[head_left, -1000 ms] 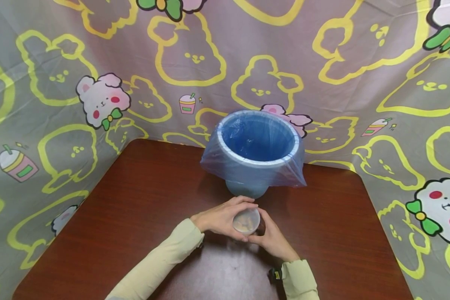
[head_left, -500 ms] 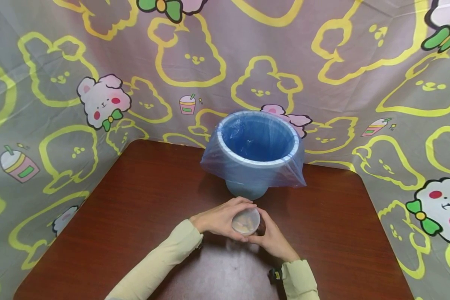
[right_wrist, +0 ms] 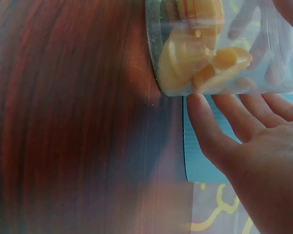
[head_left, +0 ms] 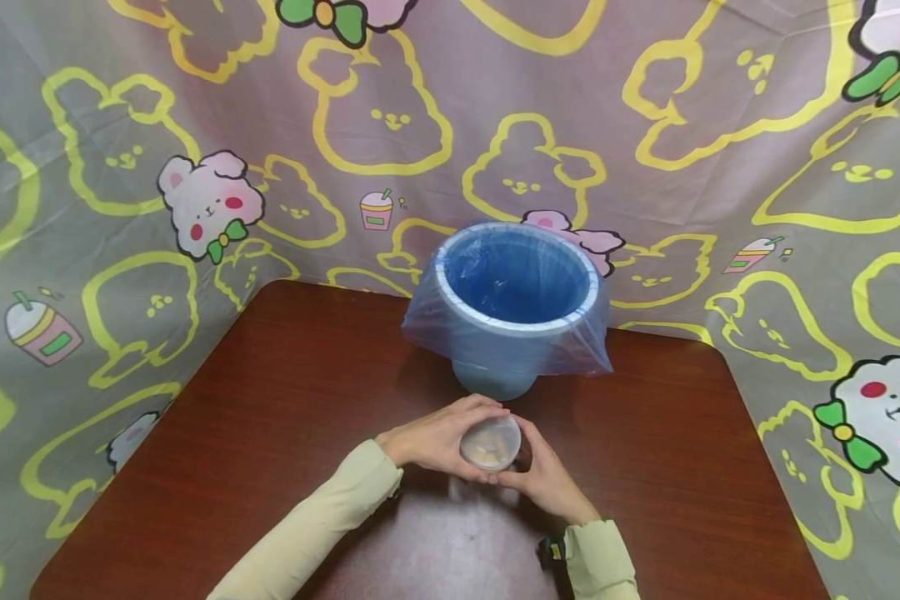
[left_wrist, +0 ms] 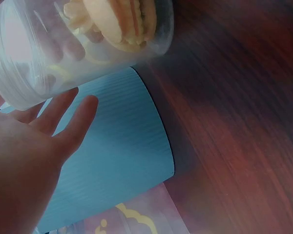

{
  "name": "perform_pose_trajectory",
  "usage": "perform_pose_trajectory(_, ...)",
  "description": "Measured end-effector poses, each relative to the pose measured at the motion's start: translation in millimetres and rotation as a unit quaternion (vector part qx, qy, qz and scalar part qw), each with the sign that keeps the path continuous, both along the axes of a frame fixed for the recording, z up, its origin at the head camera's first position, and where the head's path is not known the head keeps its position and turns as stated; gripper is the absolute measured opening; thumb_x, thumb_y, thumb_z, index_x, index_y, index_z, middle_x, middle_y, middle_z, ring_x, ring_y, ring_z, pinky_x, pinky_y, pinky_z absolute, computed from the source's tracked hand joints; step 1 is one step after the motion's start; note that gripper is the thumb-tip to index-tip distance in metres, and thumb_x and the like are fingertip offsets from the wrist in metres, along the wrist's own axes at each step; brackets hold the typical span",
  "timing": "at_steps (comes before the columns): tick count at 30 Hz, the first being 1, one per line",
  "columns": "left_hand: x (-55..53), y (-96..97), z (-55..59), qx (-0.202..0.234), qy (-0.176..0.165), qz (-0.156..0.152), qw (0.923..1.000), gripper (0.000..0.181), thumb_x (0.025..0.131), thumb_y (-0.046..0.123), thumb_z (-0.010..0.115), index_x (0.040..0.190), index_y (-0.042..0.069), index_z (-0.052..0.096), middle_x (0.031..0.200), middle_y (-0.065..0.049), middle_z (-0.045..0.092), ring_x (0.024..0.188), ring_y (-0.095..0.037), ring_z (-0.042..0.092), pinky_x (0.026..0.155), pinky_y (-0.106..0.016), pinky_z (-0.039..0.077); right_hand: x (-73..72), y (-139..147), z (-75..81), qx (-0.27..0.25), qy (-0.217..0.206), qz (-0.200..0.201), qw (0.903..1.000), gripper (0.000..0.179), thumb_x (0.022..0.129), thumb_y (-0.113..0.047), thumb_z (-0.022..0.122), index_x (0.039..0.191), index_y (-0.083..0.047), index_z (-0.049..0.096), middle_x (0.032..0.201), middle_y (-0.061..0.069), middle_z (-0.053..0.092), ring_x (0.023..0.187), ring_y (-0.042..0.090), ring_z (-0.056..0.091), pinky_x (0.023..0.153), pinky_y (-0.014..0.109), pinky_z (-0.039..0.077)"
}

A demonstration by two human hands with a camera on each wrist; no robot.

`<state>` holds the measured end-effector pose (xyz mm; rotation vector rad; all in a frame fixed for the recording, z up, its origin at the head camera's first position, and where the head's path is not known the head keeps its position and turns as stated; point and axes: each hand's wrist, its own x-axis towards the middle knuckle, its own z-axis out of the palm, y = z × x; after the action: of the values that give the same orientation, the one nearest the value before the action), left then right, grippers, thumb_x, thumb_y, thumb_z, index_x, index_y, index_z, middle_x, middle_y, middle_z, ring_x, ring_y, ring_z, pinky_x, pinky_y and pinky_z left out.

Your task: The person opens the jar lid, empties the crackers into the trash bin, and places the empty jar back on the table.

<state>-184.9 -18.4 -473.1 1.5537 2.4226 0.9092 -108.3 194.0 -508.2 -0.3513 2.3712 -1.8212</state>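
A clear plastic jar with a translucent lid stands between my two hands, in front of the blue bin. Inside, yellowish shell-like pieces lie at the bottom; their exact kind is unclear. My left hand curls round the jar's upper part from the left, thumb on the near side. From the right, my right hand grips the same jar, thumb and fingers spread around it. In the right wrist view, fingertips lie along the jar's side. The two thumbs nearly meet at the front.
Just behind the hands, a blue bin is lined with a thin blue plastic bag folded over its rim. Everything rests on a dark reddish-brown wooden table. A cartoon-printed cloth surrounds the table's back and sides.
My left hand and the jar have shifted very slightly left. The right hand keeps its place and grip, and the bin has not moved.
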Motion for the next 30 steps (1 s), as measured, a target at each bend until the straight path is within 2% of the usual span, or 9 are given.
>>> perform_pose_trajectory(6,-0.3,-2.4,-0.3,0.004,-0.012,0.0,0.9999,0.091,0.069,0.043,0.085,0.144,0.016,0.042,0.141,0.0,0.042,0.126,-0.011,0.046,0.104,-0.025,0.041,-0.1,1,-0.4,0.003,0.007,0.004,1.0,0.09,0.072,-0.014,0.085,0.145,-0.015,0.033,0.145,0.013,0.041,0.129,0.035,0.048,0.102,0.042,0.044)
perform_pose_trajectory(12,-1.0,-4.5,-2.2,0.014,-0.006,-0.005,0.9999,0.09,0.07,0.041,0.085,0.144,0.014,0.042,0.139,-0.001,0.044,0.125,-0.012,0.047,0.103,-0.025,0.043,-0.7,1,-1.3,0.013,0.015,-0.001,0.9998,0.09,0.071,-0.015,0.086,0.145,-0.018,0.034,0.145,0.01,0.041,0.13,0.033,0.046,0.103,0.044,0.043)
perform_pose_trajectory(30,-0.8,-13.7,-0.9,0.018,-0.03,0.003,0.9994,0.089,0.07,0.036,0.086,0.144,0.016,0.042,0.138,0.005,0.046,0.125,-0.007,0.045,0.105,-0.025,0.041,-0.2,0,0.5,0.02,-0.003,-0.007,0.9998,0.089,0.072,-0.014,0.085,0.144,-0.017,0.034,0.141,0.011,0.044,0.128,0.033,0.048,0.1,0.043,0.045)
